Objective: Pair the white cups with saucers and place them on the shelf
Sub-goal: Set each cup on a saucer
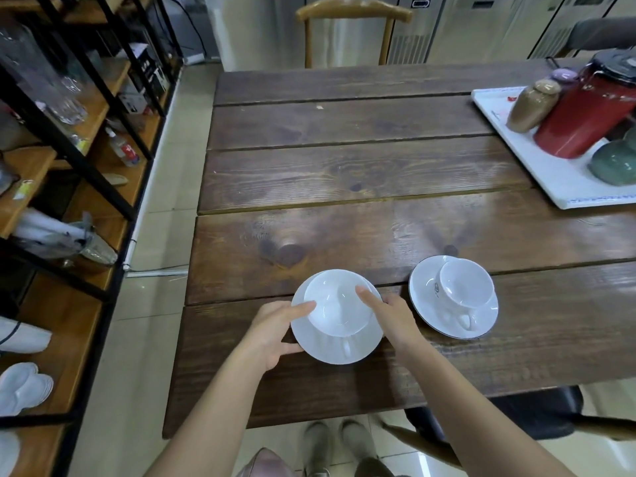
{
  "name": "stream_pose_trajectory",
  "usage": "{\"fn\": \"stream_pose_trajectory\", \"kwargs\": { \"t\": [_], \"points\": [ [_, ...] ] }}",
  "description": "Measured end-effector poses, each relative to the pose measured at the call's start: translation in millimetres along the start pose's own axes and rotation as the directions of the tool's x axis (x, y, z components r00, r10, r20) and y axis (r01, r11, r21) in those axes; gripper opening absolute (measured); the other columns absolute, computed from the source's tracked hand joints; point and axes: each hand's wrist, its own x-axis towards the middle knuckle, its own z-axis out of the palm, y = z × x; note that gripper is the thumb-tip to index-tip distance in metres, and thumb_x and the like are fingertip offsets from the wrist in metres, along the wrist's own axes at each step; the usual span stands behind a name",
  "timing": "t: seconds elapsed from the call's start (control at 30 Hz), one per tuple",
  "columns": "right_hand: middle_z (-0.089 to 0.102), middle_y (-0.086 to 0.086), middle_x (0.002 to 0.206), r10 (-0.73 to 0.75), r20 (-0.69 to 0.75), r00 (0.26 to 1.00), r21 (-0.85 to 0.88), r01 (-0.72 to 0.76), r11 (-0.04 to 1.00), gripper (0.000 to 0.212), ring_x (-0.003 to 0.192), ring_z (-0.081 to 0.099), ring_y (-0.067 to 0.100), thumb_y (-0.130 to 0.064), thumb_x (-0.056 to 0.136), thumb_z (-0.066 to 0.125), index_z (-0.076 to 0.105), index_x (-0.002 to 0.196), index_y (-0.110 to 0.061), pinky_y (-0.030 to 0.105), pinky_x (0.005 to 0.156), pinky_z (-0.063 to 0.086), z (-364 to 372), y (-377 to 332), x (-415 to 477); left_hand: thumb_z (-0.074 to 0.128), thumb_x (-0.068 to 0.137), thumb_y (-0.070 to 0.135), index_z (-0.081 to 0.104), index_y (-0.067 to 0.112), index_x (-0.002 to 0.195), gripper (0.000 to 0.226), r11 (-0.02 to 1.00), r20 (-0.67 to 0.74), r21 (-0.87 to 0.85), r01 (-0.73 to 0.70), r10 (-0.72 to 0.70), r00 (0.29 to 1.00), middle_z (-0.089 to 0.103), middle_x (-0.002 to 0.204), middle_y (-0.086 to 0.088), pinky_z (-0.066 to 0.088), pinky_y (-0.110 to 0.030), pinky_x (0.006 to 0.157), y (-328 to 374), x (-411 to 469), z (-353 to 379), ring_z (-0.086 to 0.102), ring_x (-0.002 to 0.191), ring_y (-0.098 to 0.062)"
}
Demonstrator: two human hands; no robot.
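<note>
A white cup (339,306) stands on a white saucer (327,349) near the table's front edge, its handle toward me. My left hand (275,333) grips the saucer's left rim, the forefinger touching the cup's side. My right hand (392,316) holds the saucer's right rim, its forefinger resting on the cup's rim. To the right, a second white cup (464,285) sits on a dark-rimmed saucer (426,297), untouched.
A wooden shelf unit (69,173) with black frame runs along the left, holding glassware, bottles and white dishes (24,387). A white tray (557,180) with a red jug (585,115) and jars sits at the table's far right. A chair (351,15) stands behind the table.
</note>
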Motion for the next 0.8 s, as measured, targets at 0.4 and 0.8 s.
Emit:
{"fn": "stream_pose_trajectory", "kwargs": {
  "t": [0.4,0.8],
  "points": [
    [0.052,0.005,0.115,-0.081,0.232,0.969,0.056,0.070,0.996,0.050,0.100,0.054,0.020,-0.041,0.087,0.061,0.037,0.121,-0.015,0.032,0.075,0.047,21.6,-27.7,-22.0,0.071,0.078,0.032,0.045,0.022,0.127,0.057,0.956,-0.166,-0.256,-0.144,0.103,0.981,0.055,0.127,-0.006,0.053,-0.044,0.083,-25.7,-45.8,-10.6,0.057,0.111,-0.031],
    [0.054,0.000,0.104,-0.123,0.636,0.762,-0.005,0.164,0.987,0.051,0.092,0.057,0.014,-0.041,0.082,0.068,0.038,0.113,-0.014,0.030,0.071,0.049,109.1,-41.7,-113.9,0.072,0.076,0.035,0.050,0.016,0.125,0.056,0.774,-0.525,-0.456,-0.439,0.165,0.835,0.062,0.121,-0.010,0.059,-0.040,0.062,-96.1,-167.9,-79.1,0.064,0.097,-0.028]
  ]
}}
